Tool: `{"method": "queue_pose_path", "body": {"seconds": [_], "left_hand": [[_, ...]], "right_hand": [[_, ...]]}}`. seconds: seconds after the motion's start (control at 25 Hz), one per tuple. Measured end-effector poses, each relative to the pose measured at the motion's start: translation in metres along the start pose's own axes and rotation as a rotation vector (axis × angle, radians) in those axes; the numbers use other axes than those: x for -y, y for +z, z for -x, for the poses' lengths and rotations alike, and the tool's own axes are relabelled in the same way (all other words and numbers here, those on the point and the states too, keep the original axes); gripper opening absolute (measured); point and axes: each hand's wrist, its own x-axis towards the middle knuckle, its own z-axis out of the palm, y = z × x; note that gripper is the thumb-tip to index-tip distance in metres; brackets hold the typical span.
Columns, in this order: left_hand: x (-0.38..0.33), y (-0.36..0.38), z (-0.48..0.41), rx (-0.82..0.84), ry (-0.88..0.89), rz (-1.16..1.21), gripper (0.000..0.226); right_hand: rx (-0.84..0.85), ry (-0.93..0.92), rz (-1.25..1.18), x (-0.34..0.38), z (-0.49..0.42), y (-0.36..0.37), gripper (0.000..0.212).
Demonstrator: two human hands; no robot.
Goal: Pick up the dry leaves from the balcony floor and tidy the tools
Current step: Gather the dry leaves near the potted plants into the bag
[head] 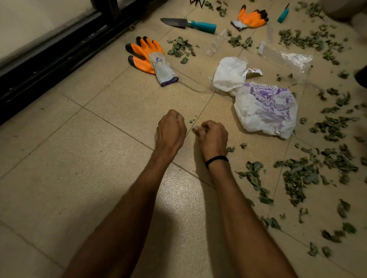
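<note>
Dry green leaves lie scattered over the tiled balcony floor, mostly at the right, with a smaller heap further back. My left hand and my right hand hover side by side over the floor, both curled into fists with their backs up; nothing shows in either. A few leaf crumbs lie just right of my right hand. Tools at the back: a trowel with a teal handle, a second teal-handled tool, an orange glove and its pair.
A crumpled white bag with purple print lies right of my hands, a plain white bag behind it and a clear plastic bag further back. A black sliding-door track runs along the left. Dark rake tines poke in at the top.
</note>
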Motion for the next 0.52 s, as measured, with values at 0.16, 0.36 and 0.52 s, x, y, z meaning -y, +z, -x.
{"method": "queue_pose_path", "body": {"seconds": [0.16, 0.36, 0.52], "left_hand": [[0.005, -0.003, 0.000, 0.041, 0.073, -0.022, 0.030], [-0.003, 0.008, -0.003, 0.151, 0.193, -0.094, 0.035], [-0.002, 0.021, -0.002, 0.092, 0.257, -0.129, 0.022]], "right_hand": [[-0.007, -0.128, 0.000, 0.009, 0.005, 0.009, 0.012], [-0.155, 0.306, -0.338, -0.009, -0.009, -0.026, 0.008], [-0.146, 0.330, -0.329, -0.017, -0.010, -0.038, 0.011]]}}
